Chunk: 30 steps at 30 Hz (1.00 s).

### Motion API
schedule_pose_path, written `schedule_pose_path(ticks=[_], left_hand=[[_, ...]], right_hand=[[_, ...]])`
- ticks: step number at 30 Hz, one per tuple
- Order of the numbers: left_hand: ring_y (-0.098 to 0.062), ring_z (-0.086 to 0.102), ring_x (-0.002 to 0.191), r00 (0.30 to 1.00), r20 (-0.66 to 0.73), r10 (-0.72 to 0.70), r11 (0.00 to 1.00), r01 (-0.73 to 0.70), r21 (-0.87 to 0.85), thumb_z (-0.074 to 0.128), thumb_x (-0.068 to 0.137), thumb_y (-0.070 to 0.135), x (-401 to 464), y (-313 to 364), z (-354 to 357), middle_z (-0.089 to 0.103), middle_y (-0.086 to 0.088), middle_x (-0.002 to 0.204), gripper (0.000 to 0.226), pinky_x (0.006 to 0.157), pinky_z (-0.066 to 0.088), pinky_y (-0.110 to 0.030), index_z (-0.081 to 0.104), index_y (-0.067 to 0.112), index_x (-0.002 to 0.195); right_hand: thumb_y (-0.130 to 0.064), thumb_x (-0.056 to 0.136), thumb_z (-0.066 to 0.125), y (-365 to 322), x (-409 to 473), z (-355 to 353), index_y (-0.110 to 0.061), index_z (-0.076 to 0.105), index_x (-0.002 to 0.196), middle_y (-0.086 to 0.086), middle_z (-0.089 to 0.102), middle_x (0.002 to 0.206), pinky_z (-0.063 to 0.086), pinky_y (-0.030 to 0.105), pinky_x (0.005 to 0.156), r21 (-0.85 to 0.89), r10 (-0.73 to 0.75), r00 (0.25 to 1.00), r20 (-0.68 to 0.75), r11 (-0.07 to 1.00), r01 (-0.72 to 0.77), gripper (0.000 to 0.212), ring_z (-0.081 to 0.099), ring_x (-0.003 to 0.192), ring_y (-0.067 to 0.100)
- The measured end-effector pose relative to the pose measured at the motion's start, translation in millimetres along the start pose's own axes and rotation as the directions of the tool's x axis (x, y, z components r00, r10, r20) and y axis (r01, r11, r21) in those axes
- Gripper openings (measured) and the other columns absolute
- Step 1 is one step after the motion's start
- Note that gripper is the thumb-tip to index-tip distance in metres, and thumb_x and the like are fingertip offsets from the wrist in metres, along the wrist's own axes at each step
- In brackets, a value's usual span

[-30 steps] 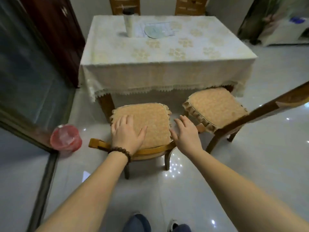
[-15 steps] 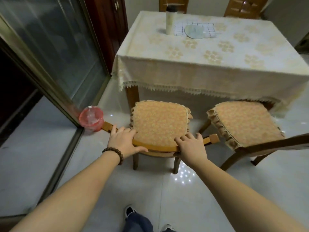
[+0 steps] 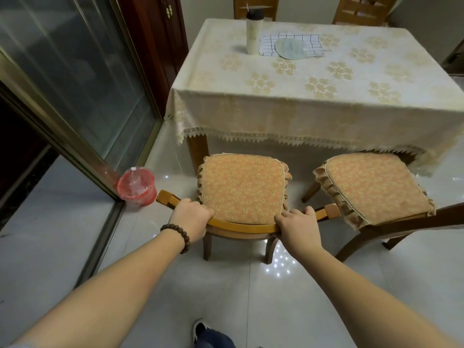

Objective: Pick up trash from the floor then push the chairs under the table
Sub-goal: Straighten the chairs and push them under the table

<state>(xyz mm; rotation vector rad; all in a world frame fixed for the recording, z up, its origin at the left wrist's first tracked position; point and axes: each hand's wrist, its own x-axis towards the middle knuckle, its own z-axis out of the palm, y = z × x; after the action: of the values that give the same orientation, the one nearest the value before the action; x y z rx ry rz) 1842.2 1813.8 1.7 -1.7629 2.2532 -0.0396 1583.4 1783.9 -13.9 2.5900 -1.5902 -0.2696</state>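
A wooden chair (image 3: 243, 188) with an orange patterned cushion stands in front of the table (image 3: 313, 96), its seat just short of the lace hem of the cream cloth. My left hand (image 3: 191, 217) grips the curved top rail of its backrest on the left. My right hand (image 3: 297, 228) grips the same rail on the right. A second cushioned chair (image 3: 371, 187) stands to the right, angled, its front edge under the cloth's hem. A red bin (image 3: 136, 185) lined with clear plastic sits on the floor left of the first chair.
A glass sliding door with a metal frame (image 3: 75, 136) runs along the left. On the table stand a tall white bottle (image 3: 253, 33), a checked cloth and a round plate (image 3: 288, 47). Two more chair backs (image 3: 361, 10) show behind the table. My shoe (image 3: 199, 329) is on glossy tile.
My hands slid back from the cushion to the backrest rail and closed around it. The view has shifted left and back, so the table and chairs sit further right.
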Motion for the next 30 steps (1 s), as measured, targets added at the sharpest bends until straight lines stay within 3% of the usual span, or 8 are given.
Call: schedule_pose_path(ticks=[12, 17, 21, 27, 30], left_hand=[[-0.018, 0.061, 0.093, 0.997, -0.013, 0.072, 0.997, -0.071, 0.031, 0.051, 0.090, 0.036, 44, -59, -1, 0.067, 0.006, 0.097, 0.016, 0.081, 0.040, -0.031, 0.059, 0.027, 0.100], [-0.019, 0.061, 0.094, 0.996, -0.039, 0.074, 0.997, -0.073, 0.028, 0.049, 0.089, 0.036, 77, -64, -10, 0.066, 0.005, 0.098, 0.017, 0.081, 0.040, -0.031, 0.058, 0.027, 0.100], [-0.020, 0.061, 0.094, 0.999, -0.032, 0.034, 0.999, -0.033, 0.027, 0.051, 0.088, 0.029, 106, -58, -9, 0.067, 0.003, 0.096, 0.013, 0.080, 0.040, -0.033, 0.058, 0.026, 0.099], [-0.019, 0.060, 0.097, 0.998, -0.055, -0.008, 1.000, 0.008, 0.012, 0.052, 0.085, 0.025, 154, -58, -11, 0.066, 0.005, 0.099, 0.018, 0.083, 0.039, -0.032, 0.060, 0.026, 0.101], [-0.016, 0.059, 0.099, 0.999, -0.025, -0.026, 1.000, 0.026, 0.017, 0.053, 0.084, 0.030, 178, -65, -12, 0.066, 0.007, 0.100, 0.020, 0.086, 0.039, -0.031, 0.060, 0.028, 0.103]], right_hand=[[-0.007, 0.049, 0.080, -24, 52, -3, -0.020, 0.054, 0.056, -0.005, 0.054, 0.049, 0.037, 0.038, 0.063, 0.053, 0.058, 0.987, -0.151, 0.997, -0.051, 0.030, 0.051, 0.054, 0.024], [-0.006, 0.047, 0.078, -1, 83, -3, -0.020, 0.054, 0.056, -0.006, 0.053, 0.049, 0.034, 0.035, 0.063, 0.035, 0.060, 0.989, -0.138, 0.998, -0.056, 0.029, 0.049, 0.052, 0.022], [-0.016, 0.045, 0.084, 22, 108, 2, -0.021, 0.057, 0.061, -0.006, 0.056, 0.053, 0.033, 0.036, 0.064, 0.027, 0.026, 0.997, -0.066, 0.999, -0.024, 0.032, 0.050, 0.055, 0.021], [-0.016, 0.051, 0.083, 56, 152, 6, -0.021, 0.058, 0.060, -0.006, 0.058, 0.055, 0.037, 0.037, 0.065, 0.056, 0.003, 0.992, -0.123, 0.998, 0.004, 0.028, 0.053, 0.057, 0.022], [-0.006, 0.050, 0.078, 67, 175, 7, -0.019, 0.055, 0.058, -0.004, 0.055, 0.052, 0.039, 0.039, 0.066, 0.074, -0.007, 0.984, -0.178, 0.997, 0.021, 0.028, 0.051, 0.055, 0.024]])
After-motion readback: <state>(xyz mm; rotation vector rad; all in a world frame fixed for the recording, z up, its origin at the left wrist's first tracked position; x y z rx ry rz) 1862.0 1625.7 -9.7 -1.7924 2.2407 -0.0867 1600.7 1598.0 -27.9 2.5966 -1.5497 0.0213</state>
